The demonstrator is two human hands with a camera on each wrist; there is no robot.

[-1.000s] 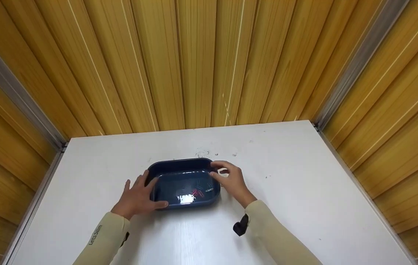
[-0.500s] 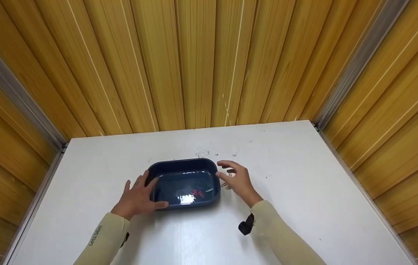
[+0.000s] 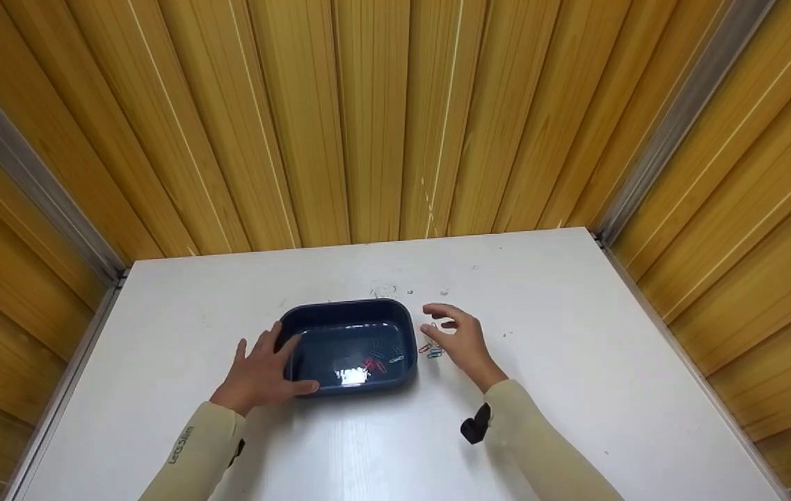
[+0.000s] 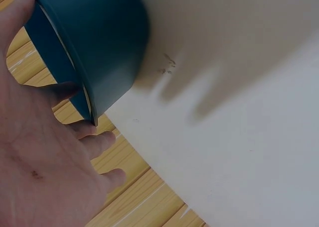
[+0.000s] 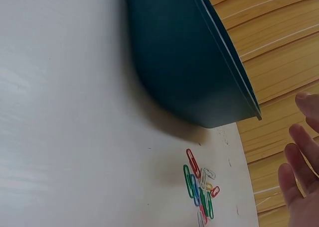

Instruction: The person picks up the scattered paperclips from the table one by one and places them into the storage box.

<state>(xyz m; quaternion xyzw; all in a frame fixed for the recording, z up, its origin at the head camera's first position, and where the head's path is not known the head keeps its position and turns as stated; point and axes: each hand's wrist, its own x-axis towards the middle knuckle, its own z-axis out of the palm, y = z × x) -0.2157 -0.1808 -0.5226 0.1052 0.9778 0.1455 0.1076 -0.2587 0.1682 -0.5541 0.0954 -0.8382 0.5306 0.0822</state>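
Note:
A dark blue rectangular tray (image 3: 346, 388) with rounded corners stands on the white table, several coloured paper clips (image 3: 376, 364) lying inside at its right. My left hand (image 3: 256, 372) rests spread on the tray's left rim, its thumb along the near edge and a finger reaching over the rim. To the tray's right, my right hand (image 3: 461, 341) hovers with fingers loosely bent and apart, holding nothing visible. Partly under it lies a small pile of paper clips (image 3: 433, 351) on the table. The right wrist view shows this pile in red, green, blue, yellow and white (image 5: 201, 189).
The white table (image 3: 339, 452) ends at the back against a wood-patterned panel wall (image 3: 367, 139). Similar panels flank it left and right, with grey metal posts (image 3: 666, 132) at the corners. Small dark marks (image 3: 385, 289) spot the tabletop behind the tray.
My right hand has drawn back rightward from the tray's right rim to above the clip pile, its fingers spreading apart. More of the pile shows now. Left hand and tray have stayed put.

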